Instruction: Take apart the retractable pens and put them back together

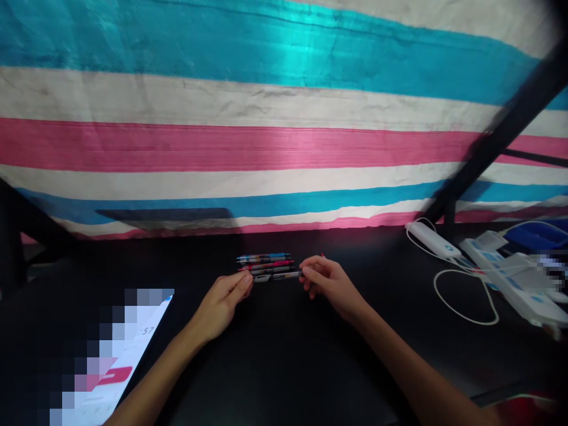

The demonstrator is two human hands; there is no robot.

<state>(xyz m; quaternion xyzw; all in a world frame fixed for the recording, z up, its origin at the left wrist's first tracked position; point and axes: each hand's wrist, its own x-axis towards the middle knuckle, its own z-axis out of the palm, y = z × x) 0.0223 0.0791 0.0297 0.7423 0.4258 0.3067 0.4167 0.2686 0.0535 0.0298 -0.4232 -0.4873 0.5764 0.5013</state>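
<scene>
A clear-barrelled pen with a dark cap is stretched between my two hands, just above or on the black table. My left hand pinches its capped end between thumb and fingers. At the other end, the fingertips of my right hand close on the barrel tip. Right behind the pen lies a small group of pens side by side, among them a blue pen and a red pen. A small red tip shows past my right hand; what it belongs to is hidden.
To the right are a white power strip, a white plug-in device, looped white cable and a blue object. A lit screen, partly pixelated, lies at lower left. Striped sheeting hangs behind the table.
</scene>
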